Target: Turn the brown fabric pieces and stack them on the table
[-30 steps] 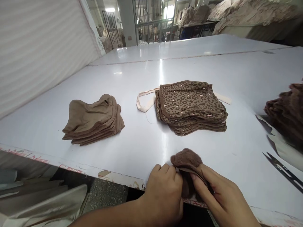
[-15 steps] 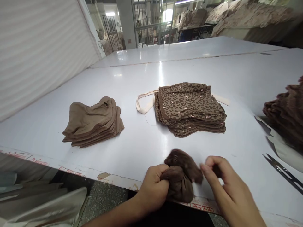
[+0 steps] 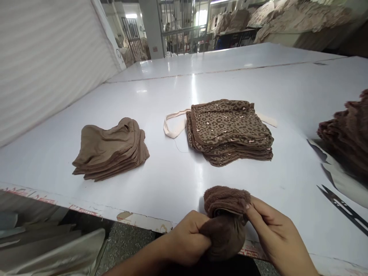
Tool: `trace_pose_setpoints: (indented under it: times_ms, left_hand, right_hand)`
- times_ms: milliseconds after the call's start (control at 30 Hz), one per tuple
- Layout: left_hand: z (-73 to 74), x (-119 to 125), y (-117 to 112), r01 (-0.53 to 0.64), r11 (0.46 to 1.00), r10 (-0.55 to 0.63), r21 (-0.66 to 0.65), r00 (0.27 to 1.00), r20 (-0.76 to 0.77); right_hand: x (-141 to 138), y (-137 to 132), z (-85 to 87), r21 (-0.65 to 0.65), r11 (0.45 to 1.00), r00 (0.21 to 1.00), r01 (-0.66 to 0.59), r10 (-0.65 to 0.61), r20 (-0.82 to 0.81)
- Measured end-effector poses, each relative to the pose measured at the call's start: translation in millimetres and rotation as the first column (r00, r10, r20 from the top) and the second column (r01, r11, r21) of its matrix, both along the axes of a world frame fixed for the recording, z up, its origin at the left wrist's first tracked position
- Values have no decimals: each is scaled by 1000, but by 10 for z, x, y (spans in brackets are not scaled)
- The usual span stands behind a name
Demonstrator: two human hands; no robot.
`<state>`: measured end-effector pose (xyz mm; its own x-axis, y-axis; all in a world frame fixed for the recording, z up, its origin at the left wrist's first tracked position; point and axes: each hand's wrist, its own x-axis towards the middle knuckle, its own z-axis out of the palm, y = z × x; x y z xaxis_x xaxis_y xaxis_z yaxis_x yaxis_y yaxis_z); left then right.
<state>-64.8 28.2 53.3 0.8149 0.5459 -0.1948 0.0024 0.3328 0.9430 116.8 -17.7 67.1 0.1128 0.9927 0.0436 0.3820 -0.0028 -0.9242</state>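
At the frame's bottom, left hand [image 3: 186, 241] and right hand [image 3: 270, 230] together pinched a brown fleece piece [image 3: 225, 218], spreading its opening

White table [image 3: 178, 180], glossy, near edge worn. On it: plain brown fabric stack [image 3: 110, 148]; leopard-print stack [image 3: 228, 131] on a cream strap [image 3: 172, 126]. Right side: fuzzy brown pile [image 3: 346, 130], scissors [image 3: 342, 209].

Plain stack [image 3: 110, 149] left of leopard stack [image 3: 230, 132].

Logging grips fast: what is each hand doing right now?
Left hand: closed on the fuzzy brown fabric piece.
Right hand: pinching the same piece's edge.
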Motion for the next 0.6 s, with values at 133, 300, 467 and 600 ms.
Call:
trace_pose_setpoints:
  times_ms: [133,300,467,600]
  left_hand:
    - [-4,-196,147,161,982,-168,-99,983,-68]
    - [473,-276,127,-207,791,417,576,871,-260]
    - [646,-120,138,-11,645,319,764,913,-256]
    - [443,-14,262,80,738,206,670,919,-337]
  right_hand:
    - [12,10,-33,-4,1000,999,4,-4,-32]
    - [2,-11,-27,-33,999,1000,25,-24,9]
    - [-85,34,61,-45,992,992,-120,121,32]
    - [-121,22,86,-79,997,993,-14,23,118]
